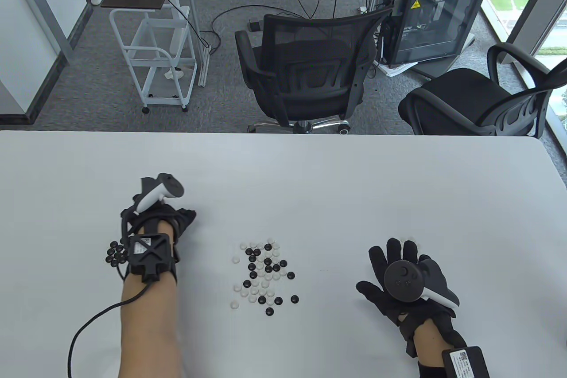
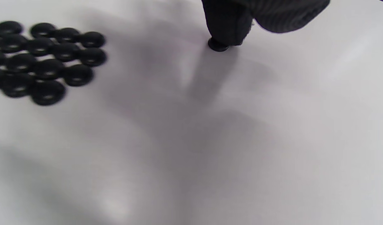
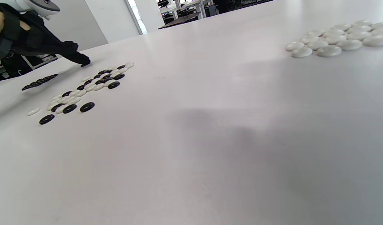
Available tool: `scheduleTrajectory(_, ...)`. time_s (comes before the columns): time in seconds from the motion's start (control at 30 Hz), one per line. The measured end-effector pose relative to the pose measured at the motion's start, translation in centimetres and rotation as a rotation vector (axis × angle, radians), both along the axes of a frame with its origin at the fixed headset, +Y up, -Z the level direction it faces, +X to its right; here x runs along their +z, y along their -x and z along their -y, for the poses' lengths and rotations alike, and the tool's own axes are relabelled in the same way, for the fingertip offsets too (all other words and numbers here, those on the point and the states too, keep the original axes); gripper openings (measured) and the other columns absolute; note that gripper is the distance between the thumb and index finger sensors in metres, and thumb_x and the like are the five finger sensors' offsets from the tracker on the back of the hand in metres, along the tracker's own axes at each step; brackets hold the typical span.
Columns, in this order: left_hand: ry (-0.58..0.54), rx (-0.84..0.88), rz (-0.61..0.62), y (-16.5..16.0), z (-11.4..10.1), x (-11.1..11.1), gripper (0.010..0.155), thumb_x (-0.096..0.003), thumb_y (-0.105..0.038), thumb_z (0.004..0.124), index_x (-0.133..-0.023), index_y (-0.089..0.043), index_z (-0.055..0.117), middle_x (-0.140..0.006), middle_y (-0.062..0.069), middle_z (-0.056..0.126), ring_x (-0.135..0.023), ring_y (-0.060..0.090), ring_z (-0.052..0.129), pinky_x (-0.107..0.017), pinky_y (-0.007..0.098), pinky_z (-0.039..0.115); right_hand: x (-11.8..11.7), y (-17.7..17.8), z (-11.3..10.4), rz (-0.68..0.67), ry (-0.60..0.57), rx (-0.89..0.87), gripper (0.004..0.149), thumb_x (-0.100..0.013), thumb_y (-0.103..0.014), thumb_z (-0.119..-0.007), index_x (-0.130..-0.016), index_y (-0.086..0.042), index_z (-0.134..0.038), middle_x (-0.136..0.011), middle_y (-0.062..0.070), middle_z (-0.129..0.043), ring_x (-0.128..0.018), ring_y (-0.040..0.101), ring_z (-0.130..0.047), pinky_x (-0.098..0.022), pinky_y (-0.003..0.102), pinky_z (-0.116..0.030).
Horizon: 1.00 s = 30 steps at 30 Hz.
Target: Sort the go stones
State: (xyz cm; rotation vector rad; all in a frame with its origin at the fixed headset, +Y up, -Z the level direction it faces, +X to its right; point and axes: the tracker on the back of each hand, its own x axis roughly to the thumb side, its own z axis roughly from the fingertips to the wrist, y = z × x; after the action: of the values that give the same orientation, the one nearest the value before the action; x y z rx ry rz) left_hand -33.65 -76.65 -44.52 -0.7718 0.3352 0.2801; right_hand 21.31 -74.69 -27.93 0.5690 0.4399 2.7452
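Now, mixed heap (image 1: 263, 274): black and white Go stones are lying loosely together on the white table (image 1: 310, 174), the heap's long axis running from the far side toward the person, slightly slanted; this heap is the landmark for everything below.
Stone look: small glossy discs, rounded on top, lying flat; the black ones are showing a pale glint at the centre.
Black pile (image 2: 41, 59): sitting well to the left of the mixed heap, packed edge to edge in a tight cluster, just beside the left wrist.
White pile (image 3: 335, 39): sitting well to the right of the mixed heap, a compact band of touching stones, mostly hidden under the right fingers in the table view.
Left hand (image 1: 166, 218): hovering left of the heap and a little farther away, one fingertip (image 2: 227, 28) pressing down on a single black stone (image 2: 217, 46) against the table; no pinch is showing.
Right hand (image 1: 398, 276): lying right of the heap, fingers spread and straight, gripping nothing.
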Motion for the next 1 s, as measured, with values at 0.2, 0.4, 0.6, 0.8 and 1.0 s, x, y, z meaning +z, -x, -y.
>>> scheduleTrajectory(0.2, -0.022, -0.031, -0.064, 5.2, -0.1, 2.2, 0.064, -0.0544, -0.054, 0.049, -0.115, -0.033, 0.056, -0.113, 0.019, -0.018, -0.093, 0.052, -0.025, -0.054, 0.082, -0.006, -0.2, 0.3, 0.4, -0.009, 0.018, 0.017, 0.087, -0.061, -0.047, -0.054, -0.114, 0.014, -0.021, -0.103, 0.053, 0.000, -0.080, 0.073, 0.008, -0.047, 0.087, -0.003)
scheduleTrajectory(0.4, -0.003, -0.042, -0.093, 6.6, -0.2, 3.0, 0.066, -0.0544, -0.054, 0.048, -0.116, -0.033, 0.054, -0.112, 0.018, -0.019, -0.092, 0.052, -0.026, -0.054, 0.082, -0.006, -0.3, 0.7, 0.5, -0.008, 0.021, 0.008, 0.087, -0.061, -0.047, -0.054, -0.114, 0.014, -0.021, -0.103, 0.053, 0.000, -0.080, 0.073, 0.008, -0.047, 0.087, -0.003)
scheduleTrajectory(0.6, 0.000, -0.004, -0.108, 7.4, -0.1, 3.4, 0.066, -0.0544, -0.054, 0.048, -0.117, -0.033, 0.053, -0.111, 0.018, -0.021, -0.092, 0.052, -0.026, -0.055, 0.082, -0.006, -0.3, 1.2, 0.7, -0.024, 0.030, 0.016, 0.087, -0.061, -0.047, -0.053, -0.114, 0.014, -0.021, -0.103, 0.053, 0.000, -0.080, 0.073, 0.008, -0.047, 0.087, -0.003)
scheduleTrajectory(0.8, 0.010, -0.014, -0.119, 8.1, -0.4, 3.7, 0.066, -0.0544, -0.054, 0.048, -0.117, -0.033, 0.052, -0.111, 0.018, -0.021, -0.092, 0.052, -0.026, -0.055, 0.082, -0.006, -0.3, 1.2, 0.6, -0.019, 0.035, 0.007, 0.087, -0.061, -0.047, -0.053, -0.114, 0.013, -0.021, -0.103, 0.053, 0.000, -0.080, 0.073, 0.008, -0.047, 0.087, -0.003)
scheduleTrajectory(1.0, -0.025, 0.017, -0.012, 6.1, -1.9, 3.3, 0.066, -0.0551, -0.053, 0.050, -0.118, -0.032, 0.051, -0.112, 0.020, -0.020, -0.092, 0.052, -0.026, -0.055, 0.082, -0.006, -0.3, 1.2, 0.6, -0.020, 0.037, 0.010, 0.087, -0.061, -0.047, -0.054, -0.114, 0.013, -0.021, -0.103, 0.053, 0.000, -0.080, 0.073, 0.008, -0.047, 0.087, -0.004)
